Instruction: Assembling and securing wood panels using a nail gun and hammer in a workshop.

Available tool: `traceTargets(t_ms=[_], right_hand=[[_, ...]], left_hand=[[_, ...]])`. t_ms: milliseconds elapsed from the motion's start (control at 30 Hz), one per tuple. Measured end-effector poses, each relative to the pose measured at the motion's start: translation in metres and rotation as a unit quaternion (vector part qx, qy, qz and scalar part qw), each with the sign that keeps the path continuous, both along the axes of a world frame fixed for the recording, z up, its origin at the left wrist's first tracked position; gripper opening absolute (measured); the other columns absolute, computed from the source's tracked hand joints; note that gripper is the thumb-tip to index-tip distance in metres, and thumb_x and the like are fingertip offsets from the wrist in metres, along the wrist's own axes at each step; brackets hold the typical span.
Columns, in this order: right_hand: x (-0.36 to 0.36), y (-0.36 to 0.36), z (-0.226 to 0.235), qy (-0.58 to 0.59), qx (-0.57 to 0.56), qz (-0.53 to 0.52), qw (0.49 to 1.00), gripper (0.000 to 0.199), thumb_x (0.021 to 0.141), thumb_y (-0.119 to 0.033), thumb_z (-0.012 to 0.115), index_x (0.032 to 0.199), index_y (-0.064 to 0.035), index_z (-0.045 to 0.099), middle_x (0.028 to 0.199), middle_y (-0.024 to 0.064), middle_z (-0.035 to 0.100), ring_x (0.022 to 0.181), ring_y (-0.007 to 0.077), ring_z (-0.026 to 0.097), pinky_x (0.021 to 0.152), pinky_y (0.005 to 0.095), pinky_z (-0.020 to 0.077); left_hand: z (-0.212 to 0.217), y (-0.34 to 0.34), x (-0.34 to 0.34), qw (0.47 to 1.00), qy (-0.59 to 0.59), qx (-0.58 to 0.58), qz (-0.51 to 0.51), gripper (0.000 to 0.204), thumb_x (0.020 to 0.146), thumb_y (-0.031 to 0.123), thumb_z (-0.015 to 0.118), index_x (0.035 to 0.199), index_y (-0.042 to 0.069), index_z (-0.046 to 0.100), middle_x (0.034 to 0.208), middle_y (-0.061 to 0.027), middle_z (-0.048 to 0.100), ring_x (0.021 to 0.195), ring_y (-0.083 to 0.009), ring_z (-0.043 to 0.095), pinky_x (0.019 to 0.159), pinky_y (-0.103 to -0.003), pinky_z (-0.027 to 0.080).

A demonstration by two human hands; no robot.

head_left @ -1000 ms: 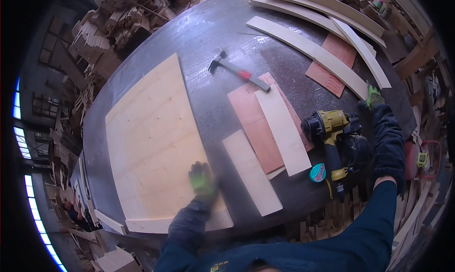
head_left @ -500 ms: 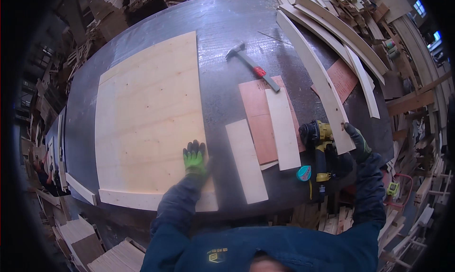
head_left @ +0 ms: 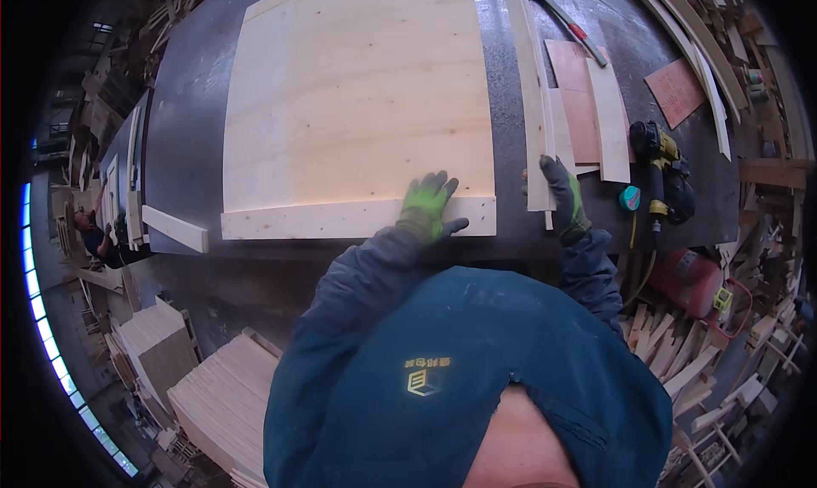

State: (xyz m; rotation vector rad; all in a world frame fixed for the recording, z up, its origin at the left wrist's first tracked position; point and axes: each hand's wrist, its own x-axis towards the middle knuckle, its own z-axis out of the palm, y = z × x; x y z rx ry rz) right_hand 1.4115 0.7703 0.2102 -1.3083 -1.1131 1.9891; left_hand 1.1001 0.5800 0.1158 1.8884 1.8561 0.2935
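Head: two gloved hands, one panel

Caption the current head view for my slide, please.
Gloved left hand on a plywood panel, right hand gripping a long wooden board, hammer and nail gun lying nearby.

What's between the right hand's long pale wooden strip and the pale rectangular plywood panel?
Nothing visible: only dark tabletop between strip and panel. Right hand holds strip's near end; left hand is over panel's near edge.

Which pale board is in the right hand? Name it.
The long board just right of the large panel: the right hand grips its near end; no hand touches the shorter board by the hammer.
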Motion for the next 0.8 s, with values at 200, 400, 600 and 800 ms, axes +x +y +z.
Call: traceTargets(t_ms=[200, 400, 600, 800], right_hand=[[-0.132, -0.028, -0.091, -0.496, 0.264, 0.170, 0.810, 0.113, 0.103, -0.090, 0.078, 0.189, -0.0190, 0.057, 0.159, 0.0392, 0.076, 0.152, 0.0577, 0.071, 0.132, 0.0622, 0.0546], [-0.087, -0.028, -0.168, -0.465, 0.278, 0.093, 0.835, 0.099, 0.104, -0.085, 0.083, 0.156, -0.0013, 0.074, 0.141, 0.0371, 0.083, 0.136, 0.0554, 0.079, 0.118, 0.0624, 0.0629], [-0.137, 0.014, -0.129, -0.378, 0.255, 0.210, 0.865, 0.099, 0.102, -0.083, 0.084, 0.147, 0.0043, 0.084, 0.142, 0.0358, 0.085, 0.134, 0.0541, 0.082, 0.114, 0.0628, 0.0633], [-0.143, -0.034, -0.112, -0.366, 0.186, 0.259, 0.874, 0.074, 0.106, -0.068, 0.090, 0.128, 0.0021, 0.092, 0.123, 0.0289, 0.090, 0.120, 0.0473, 0.085, 0.106, 0.0583, 0.0626]], left_hand=[[-0.030, -0.067, -0.038, 0.998, 0.058, 0.004, -0.018, 0.120, 0.096, 0.070, 0.092, 0.192, 0.016, 0.045, 0.198, -0.0213, 0.042, 0.184, -0.0451, 0.037, 0.152, -0.074, 0.019], [-0.040, -0.019, -0.051, 0.983, 0.078, 0.114, -0.119, 0.115, 0.089, 0.047, 0.099, 0.188, 0.014, 0.049, 0.186, -0.0219, 0.056, 0.171, -0.0471, 0.051, 0.144, -0.068, 0.036], [-0.070, -0.036, -0.106, 0.978, 0.117, 0.140, -0.098, 0.118, 0.085, 0.065, 0.095, 0.174, -0.005, 0.062, 0.160, -0.0314, 0.070, 0.146, -0.0558, 0.066, 0.128, -0.069, 0.049], [-0.078, -0.060, -0.168, 0.966, 0.150, 0.104, -0.184, 0.097, 0.094, 0.038, 0.093, 0.179, 0.006, 0.062, 0.167, -0.0270, 0.070, 0.147, -0.0521, 0.069, 0.129, -0.063, 0.054]])
